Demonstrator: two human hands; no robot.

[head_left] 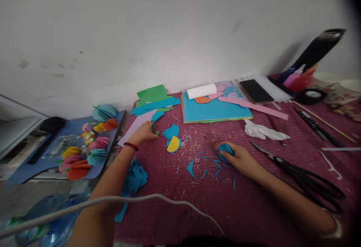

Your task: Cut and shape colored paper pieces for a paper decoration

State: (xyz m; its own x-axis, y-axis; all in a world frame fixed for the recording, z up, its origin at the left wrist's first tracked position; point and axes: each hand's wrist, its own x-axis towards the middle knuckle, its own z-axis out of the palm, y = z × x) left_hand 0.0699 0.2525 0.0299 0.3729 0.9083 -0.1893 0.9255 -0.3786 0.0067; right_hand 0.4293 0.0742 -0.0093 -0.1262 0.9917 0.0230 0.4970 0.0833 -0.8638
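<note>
My left hand (144, 131) reaches over the edge of a lilac paper sheet (135, 125), thumb apart from the bent fingers, beside small green paper scraps (157, 133). Its fingertips are partly hidden. My right hand (239, 158) is closed around a rounded stack of blue paper (225, 152), just above the cloth. Between my hands lie blue rounded paper pieces (170, 131) and a yellow paper half-circle (174, 144). Blue paper offcuts (191, 168) and fine paper shreds are scattered in front of my right hand.
Black-handled scissors (299, 173) lie open beside my right forearm. Behind are a stack of coloured paper (214, 111), a phone (256, 90) and a crumpled tissue (265, 130). Paper balls (98, 143) sit on a blue board at left. A white cable (158, 197) crosses the foreground.
</note>
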